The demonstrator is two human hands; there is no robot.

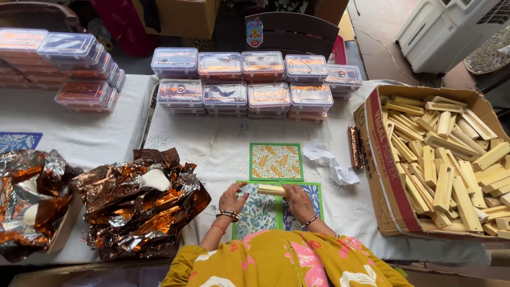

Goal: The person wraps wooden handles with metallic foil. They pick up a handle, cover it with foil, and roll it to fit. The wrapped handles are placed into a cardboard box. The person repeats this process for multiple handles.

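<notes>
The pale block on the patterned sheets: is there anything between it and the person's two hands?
Nothing visible. The pale block lies across the patterned sheets, and the left hand and right hand sit at its two ends, the fingers at or on it. The crumpled white paper lies off to the right.

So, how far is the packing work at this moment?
Done: stacked lidded boxes at the table's far edge. In hand: both hands, left hand and right hand, hold one pale bar over patterned sheets. Left: a carton of bars.

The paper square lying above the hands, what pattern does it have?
The paper square has orange and yellow leaves on pale ground with a green border, seen in the head view.
</notes>
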